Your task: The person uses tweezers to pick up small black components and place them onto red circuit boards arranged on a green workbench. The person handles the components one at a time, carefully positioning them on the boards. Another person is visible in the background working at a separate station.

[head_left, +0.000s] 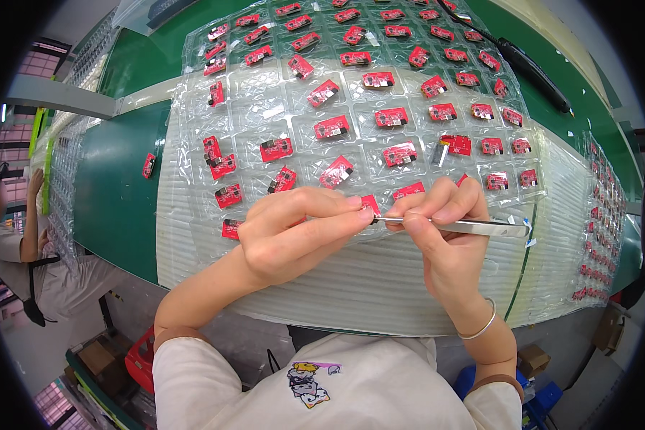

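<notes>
My left hand [287, 233] has its fingertips pinched together on a small red circuit board [369, 204], which is partly hidden by them. Closed around a pair of metal tweezers [484, 228], my right hand [448, 247] points their tips leftward at the board, close to my left fingertips. What lies between the tweezer tips is too small to make out. Beneath both hands spreads a clear plastic tray [269, 107] with many pockets, most holding a red circuit board like this one [332, 127]. One board [455, 145] has a silvery-yellow piece beside it.
A black corded tool [530, 72] lies at the tray's upper right. One loose red board [148, 165] rests on the green tabletop [125, 201] at left. Another filled tray [598, 229] is at the right. A co-worker [29, 251] sits at the far left.
</notes>
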A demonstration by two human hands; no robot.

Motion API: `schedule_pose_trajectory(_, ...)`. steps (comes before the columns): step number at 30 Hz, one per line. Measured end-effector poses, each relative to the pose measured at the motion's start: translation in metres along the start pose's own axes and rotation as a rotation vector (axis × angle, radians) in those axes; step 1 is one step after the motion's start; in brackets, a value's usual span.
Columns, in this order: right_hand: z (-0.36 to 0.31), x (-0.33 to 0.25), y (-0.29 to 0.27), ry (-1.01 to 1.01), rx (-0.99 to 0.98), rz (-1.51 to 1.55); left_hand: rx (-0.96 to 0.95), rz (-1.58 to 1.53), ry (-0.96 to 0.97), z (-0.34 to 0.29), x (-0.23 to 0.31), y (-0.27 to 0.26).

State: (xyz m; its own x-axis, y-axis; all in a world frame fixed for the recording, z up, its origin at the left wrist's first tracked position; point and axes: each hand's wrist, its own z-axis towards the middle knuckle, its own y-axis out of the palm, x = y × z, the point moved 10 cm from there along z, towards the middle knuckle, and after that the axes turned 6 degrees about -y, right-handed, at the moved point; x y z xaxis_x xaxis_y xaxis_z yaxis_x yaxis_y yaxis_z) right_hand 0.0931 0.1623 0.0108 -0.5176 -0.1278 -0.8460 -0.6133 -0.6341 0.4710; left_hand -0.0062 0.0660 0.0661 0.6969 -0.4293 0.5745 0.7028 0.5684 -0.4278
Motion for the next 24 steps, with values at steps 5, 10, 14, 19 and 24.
schedule_pose_trajectory(5,0.0,0.004,-0.002,0.044,0.018,-0.009,-0.014,-0.001,-0.05,-0.001,-0.006,0.002)
schedule_pose_trajectory(10,0.001,-0.004,-0.006,0.002,0.102,0.025,-0.02,-0.056,-0.154,0.002,-0.011,0.0)
schedule_pose_trajectory(14,0.0,0.003,0.0,0.057,0.025,-0.021,-0.026,-0.083,-0.163,0.001,-0.012,0.002)
schedule_pose_trajectory(19,-0.001,0.001,-0.007,0.014,0.091,-0.015,-0.083,-0.002,-0.234,0.007,-0.016,-0.001)
schedule_pose_trajectory(24,-0.003,0.001,-0.017,0.019,0.15,-0.024,-0.015,0.278,-0.487,0.022,-0.08,-0.045)
